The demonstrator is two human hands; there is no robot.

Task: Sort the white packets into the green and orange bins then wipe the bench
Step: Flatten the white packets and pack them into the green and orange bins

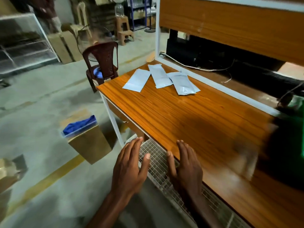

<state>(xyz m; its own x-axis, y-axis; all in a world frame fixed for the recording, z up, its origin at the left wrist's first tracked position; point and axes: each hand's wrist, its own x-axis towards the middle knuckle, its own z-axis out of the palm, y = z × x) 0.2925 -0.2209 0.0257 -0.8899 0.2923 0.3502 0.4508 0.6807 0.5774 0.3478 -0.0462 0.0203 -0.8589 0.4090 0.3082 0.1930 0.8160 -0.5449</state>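
Three white packets lie flat at the far left end of the wooden bench (189,116): a left packet (137,80), a middle packet (160,75) and a right packet (183,83) that overlaps the middle one. A green bin (296,104) shows blurred at the right edge. My left hand (130,168) hovers with straight fingers beside the bench's near edge, over a wire mesh panel. My right hand (185,167) is held flat at that edge, fingers straight. Both hands hold nothing and are far from the packets.
A brown plastic chair (102,61) stands past the bench's far corner. On the floor to the left sits a cardboard box (89,143) topped by a clear tray with a blue cloth (79,125). A wire mesh panel (156,163) hangs below the bench edge. Cables lie behind the white frame.
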